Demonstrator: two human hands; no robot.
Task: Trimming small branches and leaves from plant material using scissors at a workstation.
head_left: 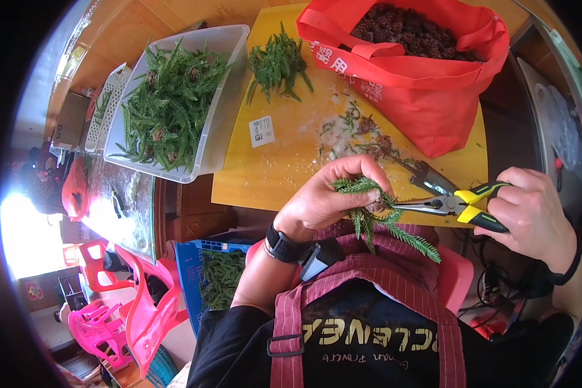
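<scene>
Between its thumb and fingers, my left hand (326, 197) pinches a green artificial pine sprig (404, 239), whose needled twigs hang below the grip. A small brown pine cone (377, 205) shows partly at the middle of the sprig. My right hand (530, 210) is closed round the yellow-and-black handles of long-nose pliers (443, 205). The pliers' jaws point left and their tips reach the sprig beside the cone; whether they grip a stem or wire there I cannot tell. Both hands are over the near edge of the yellow table (258, 184).
A red bag (427, 107) full of pine cones (414, 32) stands at the far right of the table. Crumbs and cone bits (362, 132) lie mid-table, near a metal blade (430, 178). At left, a clear plastic bin (223, 116) holds green sprigs; a loose bunch (278, 64) lies beside it.
</scene>
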